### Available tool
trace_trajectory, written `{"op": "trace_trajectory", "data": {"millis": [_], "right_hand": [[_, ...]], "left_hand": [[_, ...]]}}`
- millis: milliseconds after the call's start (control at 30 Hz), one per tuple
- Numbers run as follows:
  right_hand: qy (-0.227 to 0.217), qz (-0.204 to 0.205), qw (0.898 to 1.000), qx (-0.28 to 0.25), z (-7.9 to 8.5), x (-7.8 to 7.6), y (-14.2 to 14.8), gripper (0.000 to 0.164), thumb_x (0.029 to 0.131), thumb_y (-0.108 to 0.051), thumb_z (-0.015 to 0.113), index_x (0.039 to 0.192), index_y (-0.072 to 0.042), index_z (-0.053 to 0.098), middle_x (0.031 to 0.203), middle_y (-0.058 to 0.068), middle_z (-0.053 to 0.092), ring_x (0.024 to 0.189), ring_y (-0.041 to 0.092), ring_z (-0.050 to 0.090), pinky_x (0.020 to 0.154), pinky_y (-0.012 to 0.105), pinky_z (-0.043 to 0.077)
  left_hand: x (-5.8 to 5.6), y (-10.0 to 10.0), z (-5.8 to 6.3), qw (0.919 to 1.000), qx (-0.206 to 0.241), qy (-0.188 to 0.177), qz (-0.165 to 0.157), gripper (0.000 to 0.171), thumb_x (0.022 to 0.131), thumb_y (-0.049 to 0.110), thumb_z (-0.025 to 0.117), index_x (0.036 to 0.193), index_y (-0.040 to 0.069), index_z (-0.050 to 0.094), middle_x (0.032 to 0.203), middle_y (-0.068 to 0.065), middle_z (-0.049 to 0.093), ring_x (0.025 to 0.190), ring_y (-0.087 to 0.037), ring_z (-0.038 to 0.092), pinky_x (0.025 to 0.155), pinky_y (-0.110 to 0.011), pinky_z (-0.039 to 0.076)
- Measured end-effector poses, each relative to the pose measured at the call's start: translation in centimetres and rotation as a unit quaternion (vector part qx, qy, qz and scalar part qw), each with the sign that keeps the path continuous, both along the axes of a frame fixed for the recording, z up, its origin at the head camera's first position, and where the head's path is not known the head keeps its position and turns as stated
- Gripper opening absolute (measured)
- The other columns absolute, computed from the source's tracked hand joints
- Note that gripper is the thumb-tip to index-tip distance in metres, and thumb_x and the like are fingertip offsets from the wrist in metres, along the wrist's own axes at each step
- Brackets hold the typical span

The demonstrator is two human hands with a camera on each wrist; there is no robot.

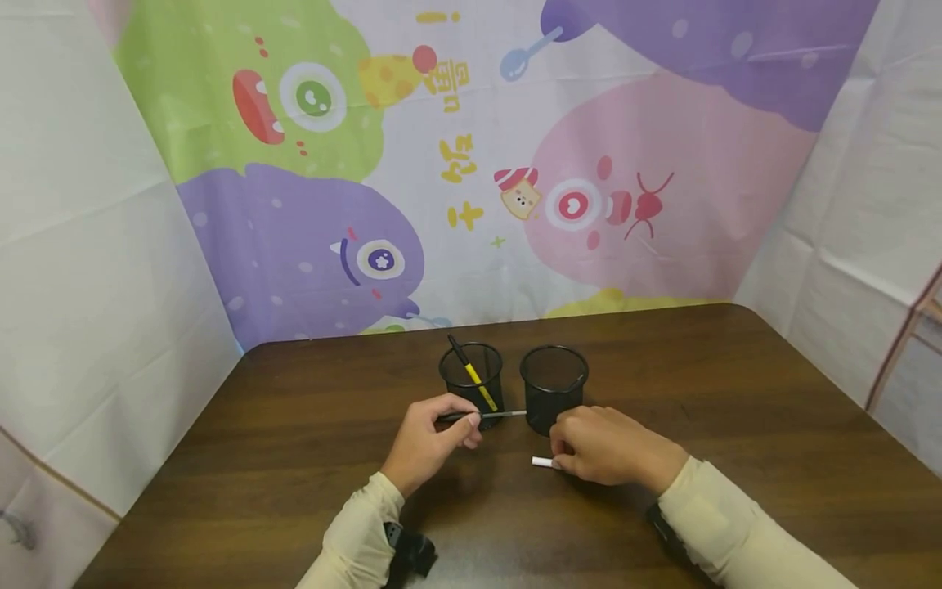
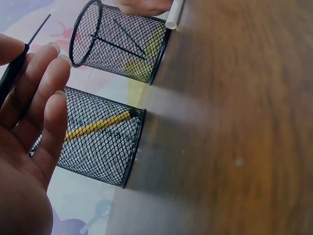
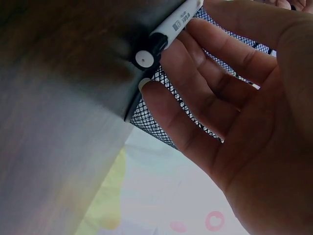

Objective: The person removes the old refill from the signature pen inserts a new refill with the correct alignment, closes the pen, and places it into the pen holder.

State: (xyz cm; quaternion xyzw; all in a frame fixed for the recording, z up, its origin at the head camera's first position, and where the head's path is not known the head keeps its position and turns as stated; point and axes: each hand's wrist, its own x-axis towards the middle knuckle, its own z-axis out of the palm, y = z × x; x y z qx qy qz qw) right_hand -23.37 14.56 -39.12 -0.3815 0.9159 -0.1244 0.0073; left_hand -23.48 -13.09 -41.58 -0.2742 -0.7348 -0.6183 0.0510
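My left hand (image 1: 430, 442) pinches a thin screwdriver (image 1: 504, 414) by its black handle, between thumb and fingers. Its slim metal shaft points right, in front of the two mesh cups. In my right hand (image 1: 614, 446) is a white marker (image 3: 178, 22) with a black end, held low over the table. The left black mesh cup (image 1: 449, 391) has a yellow and black pen (image 1: 471, 370) leaning in it. Just behind my right hand stands the right black mesh cup (image 1: 540, 405); thin dark lines show through its mesh in the left wrist view, their kind unclear.
Both cups stand upright, side by side, on a dark brown wooden table (image 1: 309, 425). A cartoon-printed cloth (image 1: 471, 270) hangs behind the table's far edge. White cloth walls (image 1: 96, 213) close off both sides.
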Motion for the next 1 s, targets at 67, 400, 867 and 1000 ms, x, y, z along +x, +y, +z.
{"op": "trace_trajectory", "data": {"millis": [67,400,867,1000], "right_hand": [[-0.001,-0.001,1.000,0.002,0.03,-0.01,-0.03,0.017,0.089,-0.023,0.075,0.076,-0.025,0.065,0.076,-0.017,0.049,0.064,0.002,0.048,0.056,0.027,0.044],[0.009,0.008,1.000,-0.015,0.11,-0.02,-0.11,0.013,0.094,-0.021,0.070,0.082,-0.024,0.066,0.078,-0.018,0.055,0.064,0.001,0.049,0.057,0.028,0.045],[0.060,0.028,0.996,-0.065,0.43,0.15,-0.47,0.010,0.097,-0.022,0.066,0.088,-0.023,0.068,0.080,-0.019,0.059,0.065,-0.002,0.050,0.058,0.025,0.047],[0.087,0.035,0.993,-0.074,0.38,0.13,-0.62,0.010,0.097,-0.021,0.066,0.087,-0.023,0.068,0.080,-0.019,0.058,0.065,-0.002,0.050,0.058,0.025,0.048]], "left_hand": [[0.00,-0.01,-0.01,1.0000,0.002,0.001,0.000,0.015,0.095,0.007,0.068,0.100,-0.007,0.068,0.080,-0.016,0.071,0.071,-0.041,0.070,0.068,-0.039,0.061],[0.08,0.07,0.11,1.0000,0.001,0.001,-0.001,0.016,0.096,0.008,0.069,0.100,-0.008,0.068,0.081,-0.015,0.071,0.071,-0.030,0.071,0.068,-0.039,0.061],[-0.02,0.17,0.11,0.9999,-0.015,-0.004,-0.001,0.018,0.096,0.008,0.069,0.100,-0.009,0.067,0.084,-0.023,0.070,0.073,-0.034,0.072,0.069,-0.038,0.061],[0.03,0.26,0.16,0.9998,-0.012,-0.012,-0.005,0.018,0.095,0.008,0.069,0.099,-0.010,0.068,0.085,-0.026,0.070,0.072,-0.033,0.071,0.069,-0.039,0.061]]}}
